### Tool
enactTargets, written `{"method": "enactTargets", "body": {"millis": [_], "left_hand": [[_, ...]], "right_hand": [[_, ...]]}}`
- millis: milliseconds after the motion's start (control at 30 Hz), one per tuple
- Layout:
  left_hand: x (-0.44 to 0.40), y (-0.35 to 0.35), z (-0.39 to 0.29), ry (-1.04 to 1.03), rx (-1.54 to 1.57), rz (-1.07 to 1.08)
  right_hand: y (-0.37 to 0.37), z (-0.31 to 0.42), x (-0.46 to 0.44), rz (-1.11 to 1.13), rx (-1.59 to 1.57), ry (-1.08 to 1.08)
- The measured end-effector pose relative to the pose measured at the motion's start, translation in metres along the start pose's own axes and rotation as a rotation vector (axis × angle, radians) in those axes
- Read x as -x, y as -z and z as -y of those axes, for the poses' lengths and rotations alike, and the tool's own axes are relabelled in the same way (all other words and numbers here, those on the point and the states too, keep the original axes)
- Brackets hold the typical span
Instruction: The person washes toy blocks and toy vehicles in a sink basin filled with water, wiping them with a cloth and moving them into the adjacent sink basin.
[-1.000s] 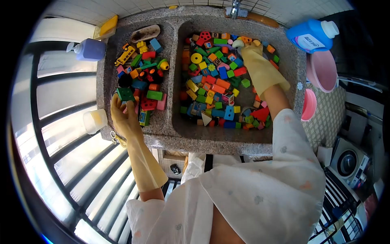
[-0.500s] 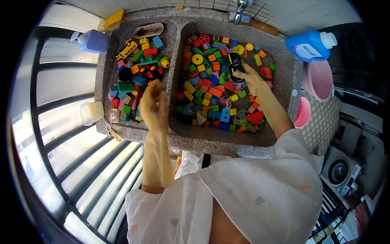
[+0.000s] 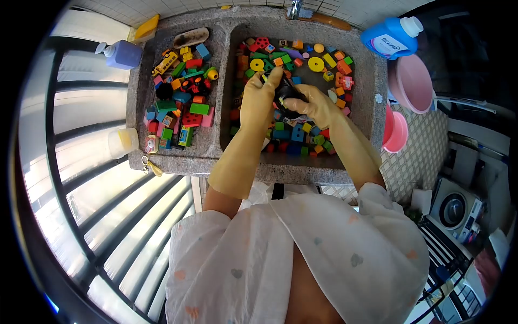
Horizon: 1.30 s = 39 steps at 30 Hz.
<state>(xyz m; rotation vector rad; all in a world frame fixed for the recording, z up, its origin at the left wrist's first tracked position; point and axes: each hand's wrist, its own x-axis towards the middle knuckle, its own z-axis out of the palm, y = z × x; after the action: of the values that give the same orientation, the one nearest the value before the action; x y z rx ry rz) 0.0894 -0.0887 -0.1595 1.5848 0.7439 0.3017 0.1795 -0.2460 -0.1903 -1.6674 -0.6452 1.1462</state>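
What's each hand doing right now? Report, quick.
Left hand: closed, holding the black toy.
Right hand: closed, holding the same black toy.

Black toy car (image 3: 285, 92), glossy, held aslant

Daylight pours in from the window (image 3: 81, 116) left of the left grip (image 3: 257, 102), its panes nearly washed out. Right of the right grip (image 3: 317, 105), light falls off; the washer (image 3: 453, 208) there sits dim and soft. The toy (image 3: 287, 96) between both is so dark that detail sinks. Blocks (image 3: 199, 109) nearby look fairly crisp. Wide-lens distortion bows the outer lines, and black swallows the corners.
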Motion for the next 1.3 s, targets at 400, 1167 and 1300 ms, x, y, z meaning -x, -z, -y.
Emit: {"method": "enactTargets", "body": {"millis": [400, 1167, 1300], "left_hand": [[0.005, -0.003, 0.029, 0.46, 1.101, 0.014], [0.011, -0.015, 0.094, 0.425, 0.448, 0.252], [0.028, 0.008, 0.056, 0.454, -0.191, 0.263]], "right_hand": [[-0.029, 0.083, 0.032, -0.419, 0.468, -0.107], [-0.079, 0.025, -0.048, -0.755, 0.579, 0.112], [-0.067, 0.012, -0.061, -0.675, 0.647, -0.255]]}}
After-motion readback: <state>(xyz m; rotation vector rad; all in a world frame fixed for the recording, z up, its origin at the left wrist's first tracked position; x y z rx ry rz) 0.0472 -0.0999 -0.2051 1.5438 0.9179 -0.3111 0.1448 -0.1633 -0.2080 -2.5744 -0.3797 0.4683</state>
